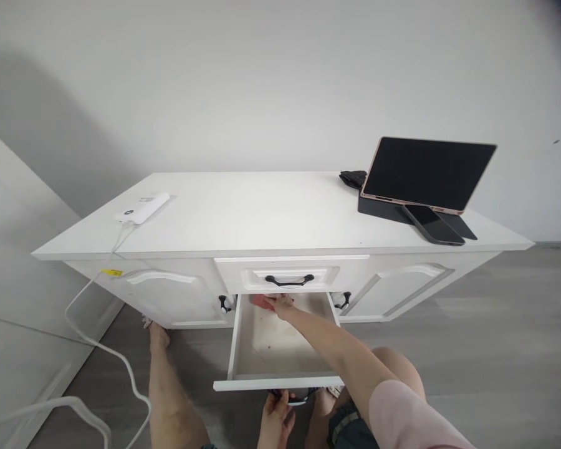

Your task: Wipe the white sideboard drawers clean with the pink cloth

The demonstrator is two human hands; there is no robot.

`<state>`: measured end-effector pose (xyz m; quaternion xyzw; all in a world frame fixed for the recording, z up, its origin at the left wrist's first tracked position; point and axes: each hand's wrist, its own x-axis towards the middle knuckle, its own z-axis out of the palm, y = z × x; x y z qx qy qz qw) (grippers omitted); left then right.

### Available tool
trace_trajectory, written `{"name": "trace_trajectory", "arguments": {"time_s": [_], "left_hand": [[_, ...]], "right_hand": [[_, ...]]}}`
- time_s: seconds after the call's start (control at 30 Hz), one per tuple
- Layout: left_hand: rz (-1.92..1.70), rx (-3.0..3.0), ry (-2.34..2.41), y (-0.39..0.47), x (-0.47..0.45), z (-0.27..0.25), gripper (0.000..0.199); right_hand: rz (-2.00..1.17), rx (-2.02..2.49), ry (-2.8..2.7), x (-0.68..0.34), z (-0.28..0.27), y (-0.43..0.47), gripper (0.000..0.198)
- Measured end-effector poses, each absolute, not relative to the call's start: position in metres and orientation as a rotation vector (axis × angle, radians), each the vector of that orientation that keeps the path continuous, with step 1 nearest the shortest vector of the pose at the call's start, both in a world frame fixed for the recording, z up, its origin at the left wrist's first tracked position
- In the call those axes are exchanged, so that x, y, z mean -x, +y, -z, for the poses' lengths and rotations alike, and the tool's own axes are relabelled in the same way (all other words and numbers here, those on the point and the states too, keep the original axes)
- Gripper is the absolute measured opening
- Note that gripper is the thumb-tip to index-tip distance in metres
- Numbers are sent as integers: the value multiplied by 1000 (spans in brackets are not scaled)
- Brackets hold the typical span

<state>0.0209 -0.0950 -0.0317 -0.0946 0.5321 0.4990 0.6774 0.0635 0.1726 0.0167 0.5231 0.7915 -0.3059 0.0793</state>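
A white drawer (285,383) is pulled out from the middle of a white cabinet. Inside it, toward the back, my right hand (281,305) presses on a red cloth (262,302), its fingers laid over the cloth and partly covering it. Small dark specks show on the drawer's pale bottom. Below the drawer front, my left hand (277,416) has its fingers closed around the left end of the black handle (299,400).
On the cabinet top (252,212) are a white power bank (143,209) with a hanging white cable (116,352), a tablet (427,173) on a dark stand, a phone (434,224) and a black crumpled item (353,179). Above the drawer sits a shut one (290,274). My legs flank the open drawer.
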Motion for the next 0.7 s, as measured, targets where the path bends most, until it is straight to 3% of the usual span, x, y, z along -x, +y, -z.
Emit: {"name": "trace_trajectory", "arguments": {"time_s": [0.13,0.47,0.7], "left_hand": [[-1132,183,1179,-97,-21,32,30],[-1142,105,1174,-100,-23,28,31],[-1141,127,1171,-101,-22,32,31]], "right_hand": [[776,-1323,2412,-65,-13,147,86],[640,-643,2653,-61,-5,72,48],[670,-963,2683,-56,-22,102,44]]}}
